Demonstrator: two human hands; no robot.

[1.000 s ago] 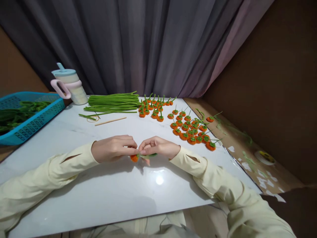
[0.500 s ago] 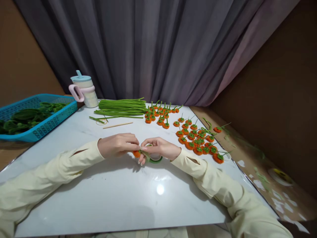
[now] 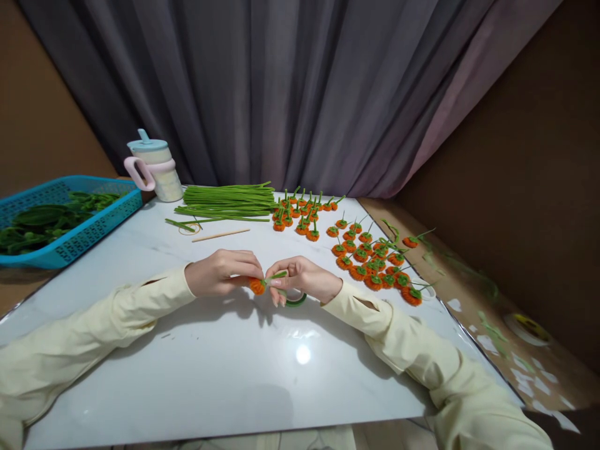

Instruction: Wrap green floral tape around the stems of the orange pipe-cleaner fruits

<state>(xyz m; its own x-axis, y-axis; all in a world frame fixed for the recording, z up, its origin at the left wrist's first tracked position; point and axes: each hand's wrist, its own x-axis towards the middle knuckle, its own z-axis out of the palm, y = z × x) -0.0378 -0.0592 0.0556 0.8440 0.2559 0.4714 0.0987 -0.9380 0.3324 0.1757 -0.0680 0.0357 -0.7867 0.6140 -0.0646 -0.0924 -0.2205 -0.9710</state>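
Observation:
My left hand is closed, its fingertips pinching a small fuzzy orange pumpkin with a green top. Touching the pumpkin's green stem from the other side, my right hand has thumb and forefinger pressed together. A roll of green tape hangs below the right palm, partly hidden by the fingers. A pale green strip seems to run from it to the stem. Both hands are just above the white table. Several finished-looking orange pumpkins with green stems stand to the right.
More small pumpkins stand at the back beside a bundle of green fuzzy sticks. A thin wooden stick lies before them. A lidded cup and a blue basket of green pieces are left. Paper scraps lie right.
The pumpkin has turned a little and shows more of its orange side. My right fingers have shifted on the stem, which now points up to the right. The view has moved slightly.

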